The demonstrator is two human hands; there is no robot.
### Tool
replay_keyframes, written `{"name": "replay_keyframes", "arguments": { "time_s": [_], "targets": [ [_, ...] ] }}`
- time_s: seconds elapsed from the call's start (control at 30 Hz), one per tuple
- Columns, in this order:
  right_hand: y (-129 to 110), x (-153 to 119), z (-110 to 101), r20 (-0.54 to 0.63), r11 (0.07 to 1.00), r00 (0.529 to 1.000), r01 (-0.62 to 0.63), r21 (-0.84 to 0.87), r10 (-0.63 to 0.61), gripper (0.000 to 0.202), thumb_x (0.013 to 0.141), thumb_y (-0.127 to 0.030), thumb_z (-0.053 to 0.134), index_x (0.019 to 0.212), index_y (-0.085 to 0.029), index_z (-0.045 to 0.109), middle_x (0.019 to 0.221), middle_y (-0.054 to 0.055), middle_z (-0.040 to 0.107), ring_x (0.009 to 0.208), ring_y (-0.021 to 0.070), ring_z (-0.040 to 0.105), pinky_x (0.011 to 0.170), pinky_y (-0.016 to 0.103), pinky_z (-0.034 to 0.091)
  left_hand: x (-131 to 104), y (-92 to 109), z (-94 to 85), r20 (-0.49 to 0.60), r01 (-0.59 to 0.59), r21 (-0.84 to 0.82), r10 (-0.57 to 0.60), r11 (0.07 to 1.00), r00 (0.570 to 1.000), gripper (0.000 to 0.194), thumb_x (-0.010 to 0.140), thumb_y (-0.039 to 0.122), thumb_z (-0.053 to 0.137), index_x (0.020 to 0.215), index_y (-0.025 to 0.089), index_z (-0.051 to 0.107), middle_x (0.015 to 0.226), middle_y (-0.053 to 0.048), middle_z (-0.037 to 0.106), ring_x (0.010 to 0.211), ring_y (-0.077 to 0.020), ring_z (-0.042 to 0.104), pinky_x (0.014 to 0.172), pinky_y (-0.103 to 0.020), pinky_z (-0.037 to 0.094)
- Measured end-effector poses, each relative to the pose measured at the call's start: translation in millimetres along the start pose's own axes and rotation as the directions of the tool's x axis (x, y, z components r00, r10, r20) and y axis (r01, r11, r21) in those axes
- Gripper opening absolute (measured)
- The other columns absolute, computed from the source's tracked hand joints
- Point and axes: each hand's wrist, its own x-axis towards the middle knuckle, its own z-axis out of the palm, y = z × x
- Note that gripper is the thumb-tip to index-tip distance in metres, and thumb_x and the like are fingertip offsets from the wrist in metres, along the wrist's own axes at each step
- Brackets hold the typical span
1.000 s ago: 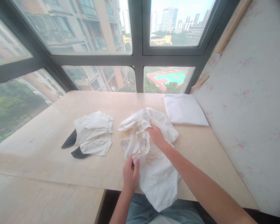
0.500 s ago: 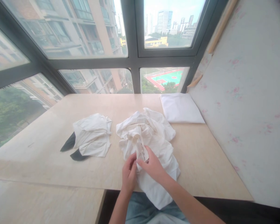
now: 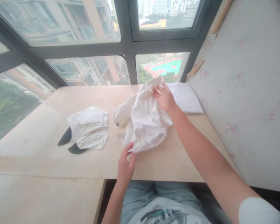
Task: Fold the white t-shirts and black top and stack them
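Observation:
A crumpled white garment (image 3: 147,121) lies partly lifted on the pale table, with a small dark mark at its left side. My right hand (image 3: 164,97) is at its raised far end, the cloth pinched between thumb and fingers. Near the garment's front edge, my left hand (image 3: 127,160) has thumb and forefinger around the cloth's lower left edge; the fingertips touch it.
To the left lies a white cloth piece (image 3: 90,127) with two black ends. A folded white cloth (image 3: 185,98) rests at the back right, by the wall. Windows rise behind the pale table (image 3: 60,161).
My right hand has moved far forward, lifting one end of the garment. My left hand has let go of the striped-looking inner part and stays near the front edge. The view has tilted down.

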Motion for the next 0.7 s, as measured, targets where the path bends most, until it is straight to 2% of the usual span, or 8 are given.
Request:
{"name": "replay_keyframes", "arguments": {
  "time_s": [0.1, 0.17, 0.23, 0.37, 0.47, 0.57, 0.63, 0.7],
  "targets": [
    [21, -5, -26, 0.031, 0.960, 0.998, -0.046, -0.276, 0.057, 0.059, 0.078, -0.036, 0.059, 0.134, -0.021, 0.046, 0.135, 0.011, 0.054, 0.120, 0.0202, 0.057, 0.099, 0.039, 0.050, -19, -20, 0.6, -0.032, 0.036, 0.097, -0.033, 0.995, 0.999, 0.038, 0.094, 0.033, 0.050, 0.130, 0.020, 0.054, 0.130, -0.013, 0.060, 0.118, -0.0233, 0.059, 0.098, -0.042, 0.051],
    [40, -34, -39, 0.064, 0.886, 0.997, -0.008, -0.464, 0.042, 0.059, 0.078, -0.036, 0.059, 0.133, -0.017, 0.049, 0.140, 0.014, 0.051, 0.122, 0.0231, 0.056, 0.102, 0.042, 0.047, -27, -29, 1.2, -0.041, 0.009, 0.178, -0.002, 0.984, 0.999, 0.038, 0.094, 0.031, 0.050, 0.130, 0.020, 0.054, 0.131, -0.013, 0.059, 0.117, -0.0237, 0.059, 0.098, -0.043, 0.051],
    [57, -71, -48, 0.121, 0.785, 0.992, 0.109, -0.610, -0.044, 0.051, 0.082, -0.036, 0.056, 0.129, -0.016, 0.055, 0.135, 0.015, 0.056, 0.120, 0.0245, 0.057, 0.105, 0.044, 0.045, -28, -33, 1.8, -0.032, -0.052, 0.259, 0.063, 0.964, 0.998, 0.040, 0.093, 0.029, 0.051, 0.132, 0.020, 0.052, 0.132, -0.014, 0.058, 0.119, -0.0249, 0.058, 0.096, -0.043, 0.051],
    [76, -133, -56, 0.274, 0.521, 0.926, 0.374, -0.767, -0.261, 0.046, 0.087, -0.039, 0.055, 0.127, -0.018, 0.058, 0.133, 0.014, 0.058, 0.128, 0.0268, 0.050, 0.112, 0.048, 0.036, -10, -30, 2.1, -0.043, -0.158, 0.447, 0.198, 0.880, 0.979, 0.047, 0.089, 0.026, 0.056, 0.135, 0.020, 0.049, 0.130, -0.014, 0.058, 0.123, -0.0295, 0.054, 0.102, -0.050, 0.046],
    [81, -148, -63, 0.311, 0.407, 0.924, 0.379, -0.831, -0.224, 0.053, 0.083, -0.040, 0.060, 0.130, -0.016, 0.057, 0.132, 0.016, 0.059, 0.125, 0.0303, 0.052, 0.109, 0.049, 0.038, 11, -23, 1.0, -0.028, -0.163, 0.560, 0.215, 0.812, 0.976, 0.041, 0.085, 0.023, 0.059, 0.125, 0.020, 0.058, 0.120, -0.014, 0.062, 0.116, -0.0324, 0.055, 0.101, -0.054, 0.042],
    [76, -144, -70, 0.260, 0.389, 0.960, 0.280, -0.878, -0.104, 0.040, 0.084, -0.030, 0.052, 0.119, -0.016, 0.065, 0.116, 0.014, 0.068, 0.108, 0.0282, 0.061, 0.097, 0.044, 0.045, 25, -16, -1.4, -0.004, -0.155, 0.565, 0.190, 0.810, 0.982, 0.014, 0.085, 0.021, 0.056, 0.095, 0.021, 0.067, 0.097, -0.011, 0.065, 0.101, -0.0297, 0.059, 0.098, -0.052, 0.042],
    [66, -137, -73, 0.200, 0.420, 0.977, 0.210, -0.883, -0.068, 0.033, 0.085, -0.027, 0.048, 0.107, -0.018, 0.071, 0.103, 0.011, 0.072, 0.094, 0.0247, 0.064, 0.086, 0.037, 0.047, 26, -10, -4.2, 0.002, -0.167, 0.528, 0.196, 0.833, 0.981, 0.013, 0.089, 0.023, 0.052, 0.087, 0.021, 0.065, 0.092, -0.009, 0.065, 0.095, -0.0262, 0.060, 0.093, -0.045, 0.045],
    [50, -129, -71, 0.156, 0.492, 0.985, 0.170, -0.854, -0.071, 0.029, 0.085, -0.030, 0.050, 0.098, -0.018, 0.073, 0.092, 0.008, 0.072, 0.083, 0.0213, 0.063, 0.079, 0.033, 0.047, 23, 0, -8.5, -0.004, -0.172, 0.490, 0.200, 0.855, 0.980, 0.018, 0.093, 0.026, 0.047, 0.090, 0.021, 0.064, 0.091, -0.007, 0.066, 0.090, -0.0221, 0.062, 0.083, -0.036, 0.049]
  ]
}}
